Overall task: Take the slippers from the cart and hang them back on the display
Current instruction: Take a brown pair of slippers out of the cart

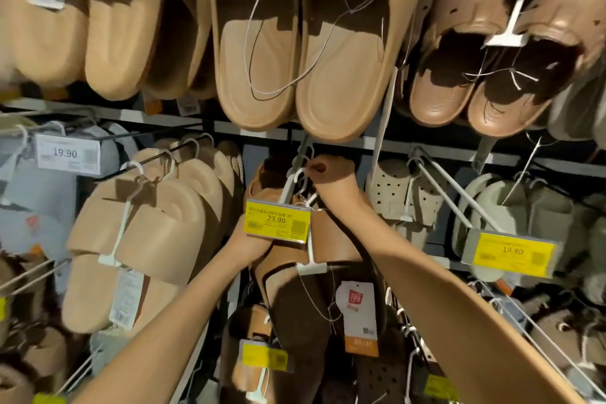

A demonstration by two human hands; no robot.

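A brown pair of slippers [331,236] on a white plastic hanger [310,259] hangs at the middle display peg [290,188]. My right hand [331,170] pinches the white hanger hook at the peg, above the yellow 23.90 price tag [277,225]. My left hand [252,246] reaches under that tag and holds the slippers from the left; its fingers are mostly hidden behind the tag. A white paper label [359,308] dangles from the pair. The cart is out of view.
Tan slippers [305,52] hang overhead, close to my hands. Beige slides [137,239] hang on the left peg, perforated clogs [403,197] on the right. More pegs with price tags [511,252] stick out toward me. Darker slippers [255,354] hang below.
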